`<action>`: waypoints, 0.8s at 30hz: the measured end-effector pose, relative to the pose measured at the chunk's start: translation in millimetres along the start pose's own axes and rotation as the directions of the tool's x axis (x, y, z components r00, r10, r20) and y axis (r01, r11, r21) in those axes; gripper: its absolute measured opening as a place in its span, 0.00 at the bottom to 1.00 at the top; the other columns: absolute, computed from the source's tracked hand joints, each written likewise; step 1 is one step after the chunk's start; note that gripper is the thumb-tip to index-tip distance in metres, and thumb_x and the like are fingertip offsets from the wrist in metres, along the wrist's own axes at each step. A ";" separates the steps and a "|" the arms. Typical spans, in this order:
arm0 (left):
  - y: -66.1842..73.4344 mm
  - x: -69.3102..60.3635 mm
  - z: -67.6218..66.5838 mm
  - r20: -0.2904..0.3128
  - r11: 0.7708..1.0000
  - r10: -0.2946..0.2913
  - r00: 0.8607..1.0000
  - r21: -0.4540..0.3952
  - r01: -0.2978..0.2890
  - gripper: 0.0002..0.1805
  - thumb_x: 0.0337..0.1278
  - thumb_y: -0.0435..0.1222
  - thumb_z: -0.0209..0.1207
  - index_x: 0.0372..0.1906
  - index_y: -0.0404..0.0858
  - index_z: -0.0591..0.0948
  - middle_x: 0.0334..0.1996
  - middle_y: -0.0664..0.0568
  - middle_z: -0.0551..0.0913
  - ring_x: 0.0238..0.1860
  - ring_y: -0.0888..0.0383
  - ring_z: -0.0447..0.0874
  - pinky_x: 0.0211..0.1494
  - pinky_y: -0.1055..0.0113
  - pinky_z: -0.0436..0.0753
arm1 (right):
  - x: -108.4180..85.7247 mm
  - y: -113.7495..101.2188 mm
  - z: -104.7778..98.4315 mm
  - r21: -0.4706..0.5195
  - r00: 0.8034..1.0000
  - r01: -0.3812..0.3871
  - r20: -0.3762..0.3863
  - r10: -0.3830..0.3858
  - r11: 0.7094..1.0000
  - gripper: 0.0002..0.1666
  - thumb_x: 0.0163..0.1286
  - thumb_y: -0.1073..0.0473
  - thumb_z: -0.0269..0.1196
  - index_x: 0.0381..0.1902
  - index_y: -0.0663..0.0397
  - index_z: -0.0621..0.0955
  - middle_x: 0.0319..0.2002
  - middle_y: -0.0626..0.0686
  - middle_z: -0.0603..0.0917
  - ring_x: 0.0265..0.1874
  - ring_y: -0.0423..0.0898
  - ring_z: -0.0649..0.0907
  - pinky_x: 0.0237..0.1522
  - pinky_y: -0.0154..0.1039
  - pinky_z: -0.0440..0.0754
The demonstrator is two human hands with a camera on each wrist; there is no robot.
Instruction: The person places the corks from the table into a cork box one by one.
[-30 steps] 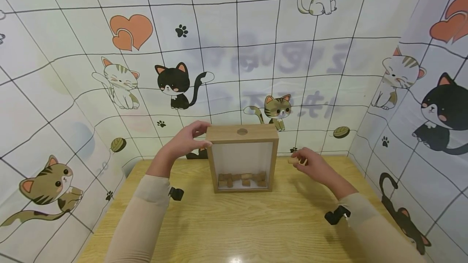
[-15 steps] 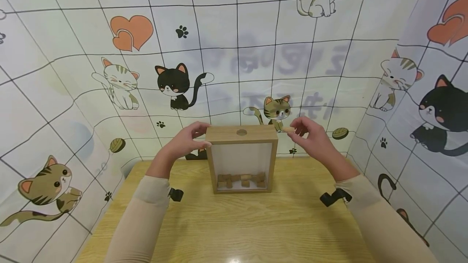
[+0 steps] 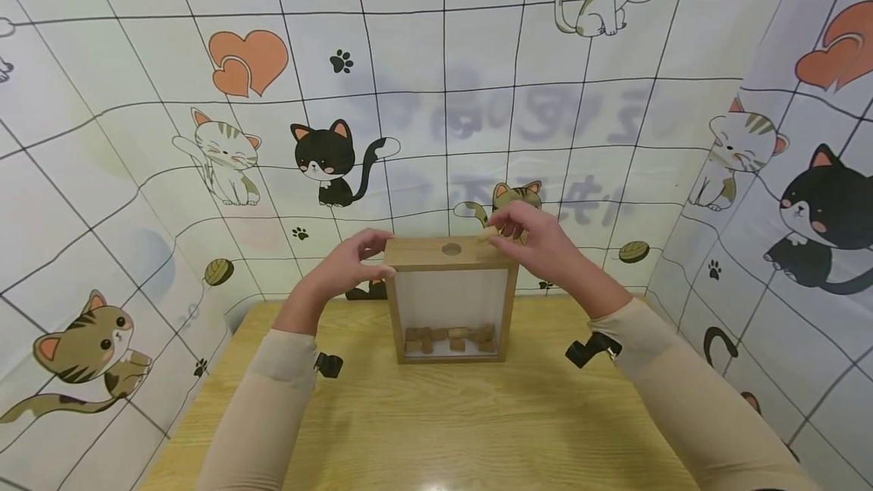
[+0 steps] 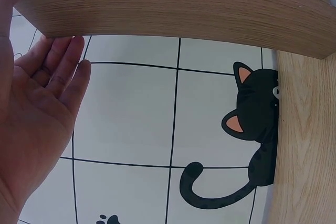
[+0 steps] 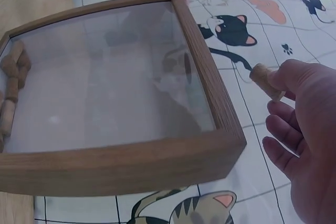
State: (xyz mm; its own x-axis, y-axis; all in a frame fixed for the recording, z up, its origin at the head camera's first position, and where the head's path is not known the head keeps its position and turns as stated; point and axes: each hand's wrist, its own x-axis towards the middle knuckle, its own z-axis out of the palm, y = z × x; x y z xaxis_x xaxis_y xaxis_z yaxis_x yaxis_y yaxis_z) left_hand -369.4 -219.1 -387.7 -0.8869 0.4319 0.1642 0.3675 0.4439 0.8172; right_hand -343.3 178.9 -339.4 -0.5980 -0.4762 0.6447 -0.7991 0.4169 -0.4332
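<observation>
An upright wooden shadow box with a clear front pane stands at the back of the table. A round hole opens in its top. Several corks lie along its bottom inside. My left hand grips the box's top left corner, thumb in front and fingers behind. Over the right part of the box's top is my right hand, pinching a cork between thumb and fingers. In the right wrist view the cork is apart from the box; its other fingers are loosely bent.
The box stands on a light wood-grain table. Close behind the table hangs a white gridded sheet printed with cats, and it also covers both sides. A black wrist strap sits on the right sleeve, another on the left.
My right hand has lifted the cork from beside the box, low on the right, then carried it left over the box top. My left hand and the box stay in place.
</observation>
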 end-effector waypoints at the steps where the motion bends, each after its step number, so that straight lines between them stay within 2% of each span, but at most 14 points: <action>1: 0.1 0.0 -0.1 -0.001 1.000 0.001 1.000 0.002 -0.001 0.42 0.67 0.44 0.78 0.81 0.45 0.72 0.80 0.41 0.71 0.85 0.39 0.63 0.81 0.36 0.69 | 3.2 -1.5 2.2 0.002 1.000 0.000 0.020 0.000 1.000 0.13 0.75 0.69 0.73 0.55 0.58 0.87 0.48 0.51 0.85 0.43 0.47 0.82 0.44 0.50 0.84; 7: -0.3 -0.2 0.0 -0.005 1.000 0.001 1.000 -0.006 -0.001 0.41 0.68 0.42 0.77 0.81 0.44 0.71 0.79 0.40 0.71 0.85 0.38 0.63 0.82 0.34 0.67 | 20.4 -5.9 16.0 -0.010 0.995 0.030 0.099 -0.029 0.999 0.12 0.77 0.66 0.72 0.56 0.56 0.88 0.47 0.52 0.85 0.43 0.47 0.82 0.44 0.47 0.84; 16: -2.1 -0.6 1.8 -0.003 1.000 -0.004 1.000 -0.021 0.004 0.43 0.67 0.45 0.78 0.81 0.45 0.71 0.80 0.40 0.70 0.85 0.38 0.63 0.82 0.34 0.67 | 30.3 -9.5 32.3 -0.035 0.980 -0.015 0.197 0.022 0.999 0.15 0.78 0.65 0.71 0.60 0.59 0.87 0.50 0.54 0.83 0.47 0.50 0.84 0.47 0.49 0.89; 24: -1.5 -1.3 1.0 -0.009 1.000 -0.003 1.000 -0.010 0.003 0.43 0.67 0.46 0.77 0.81 0.45 0.71 0.79 0.40 0.71 0.85 0.38 0.63 0.82 0.34 0.67 | 34.3 -4.0 43.5 -0.116 0.965 -0.018 0.259 0.048 0.993 0.14 0.79 0.63 0.71 0.60 0.56 0.87 0.50 0.52 0.82 0.47 0.48 0.87 0.48 0.46 0.89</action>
State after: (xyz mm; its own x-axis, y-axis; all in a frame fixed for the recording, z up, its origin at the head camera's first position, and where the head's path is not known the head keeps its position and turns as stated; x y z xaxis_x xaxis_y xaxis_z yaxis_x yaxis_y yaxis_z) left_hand -368.5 -219.5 -389.7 -0.8904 0.4235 0.1670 0.3622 0.4368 0.8234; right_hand -363.2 127.2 -342.9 -0.6311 -0.6400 0.4383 -0.7756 0.5121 -0.3690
